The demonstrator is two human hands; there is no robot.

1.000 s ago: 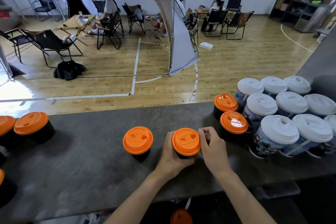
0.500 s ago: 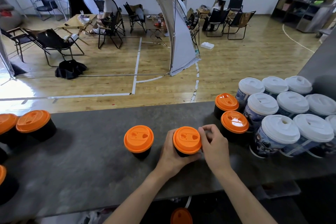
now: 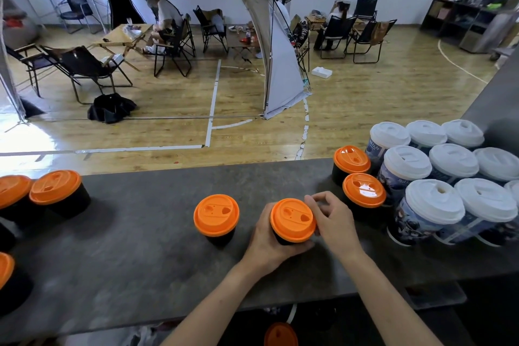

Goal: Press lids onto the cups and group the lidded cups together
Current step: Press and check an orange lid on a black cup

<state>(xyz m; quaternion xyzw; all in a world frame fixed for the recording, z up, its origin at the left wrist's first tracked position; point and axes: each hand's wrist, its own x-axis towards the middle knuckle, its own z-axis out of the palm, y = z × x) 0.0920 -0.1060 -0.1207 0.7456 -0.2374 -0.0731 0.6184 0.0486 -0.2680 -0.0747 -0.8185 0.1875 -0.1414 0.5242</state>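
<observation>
Cup (image 3: 292,220) gripped by left hand (image 3: 266,244), right hand (image 3: 334,222), printed cups (image 3: 415,222) illegible

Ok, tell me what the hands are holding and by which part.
One cup, in both hands: the left hand grips its black wall, and the right hand curls its fingers against the right side of its orange top rim.

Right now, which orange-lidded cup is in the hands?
The front cup right of centre: the left hand grips its body, the right hand holds its lid; the others stand untouched.
</observation>
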